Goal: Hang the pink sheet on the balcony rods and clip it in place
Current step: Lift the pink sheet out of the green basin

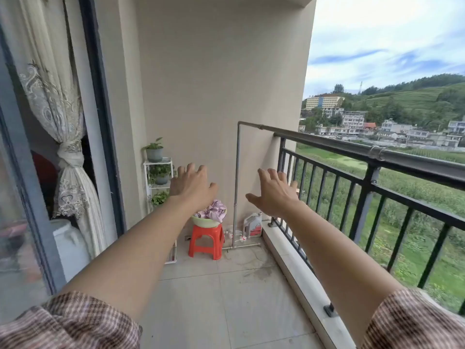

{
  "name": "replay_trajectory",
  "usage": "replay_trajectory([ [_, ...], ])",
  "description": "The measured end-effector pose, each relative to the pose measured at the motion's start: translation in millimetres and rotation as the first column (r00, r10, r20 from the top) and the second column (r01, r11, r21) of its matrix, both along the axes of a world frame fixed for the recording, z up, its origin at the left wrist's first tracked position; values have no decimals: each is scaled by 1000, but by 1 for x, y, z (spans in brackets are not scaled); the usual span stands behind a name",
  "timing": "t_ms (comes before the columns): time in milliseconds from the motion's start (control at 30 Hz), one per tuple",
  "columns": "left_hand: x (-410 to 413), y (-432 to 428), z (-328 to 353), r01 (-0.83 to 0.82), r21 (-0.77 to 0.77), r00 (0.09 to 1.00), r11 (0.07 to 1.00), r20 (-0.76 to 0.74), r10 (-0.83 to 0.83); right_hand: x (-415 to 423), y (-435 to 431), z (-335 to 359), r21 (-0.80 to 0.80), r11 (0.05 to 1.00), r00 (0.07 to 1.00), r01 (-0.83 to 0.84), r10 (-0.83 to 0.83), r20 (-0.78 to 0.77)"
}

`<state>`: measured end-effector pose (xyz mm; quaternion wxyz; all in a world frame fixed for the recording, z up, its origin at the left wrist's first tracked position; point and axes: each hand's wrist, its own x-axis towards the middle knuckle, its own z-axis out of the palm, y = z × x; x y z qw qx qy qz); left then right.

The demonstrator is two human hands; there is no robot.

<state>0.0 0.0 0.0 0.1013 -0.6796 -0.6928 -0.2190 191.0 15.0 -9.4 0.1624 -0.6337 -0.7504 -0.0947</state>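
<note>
The pink sheet (215, 210) lies crumpled in a green basin (204, 222) on a red plastic stool (206, 240) at the far end of the balcony. A metal rod (324, 138) runs along the top of the black railing (372, 187) and turns down into a vertical pipe (236, 177) near the end wall. Both my arms are stretched forward at mid height. My left hand (192, 183) and my right hand (275, 192) are empty with fingers spread, well short of the basin. No clips are visible.
A white plant rack (157, 172) with potted plants stands left of the stool. A white jug (253, 224) sits by the pipe's foot. A sliding glass door with a tied lace curtain (68, 152) and a white container (69, 245) line the left side. The floor is tiled.
</note>
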Motion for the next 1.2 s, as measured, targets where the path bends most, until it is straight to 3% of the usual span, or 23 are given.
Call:
replay_trajectory([
  [467, -32, 305, -3, -84, -29, 996, 996, 30, 85, -30, 305, 3, -16, 999, 999, -40, 40, 6],
  [933, -122, 650, -59, -52, -121, 998, 991, 29, 55, -134, 654, -57, -107, 994, 999, -27, 22, -43],
  [1200, -154, 814, -121, -25, -213, 999, 977, 31, 33, -169, 817, -120, -219, 975, 1000, -16, 20, 14],
])
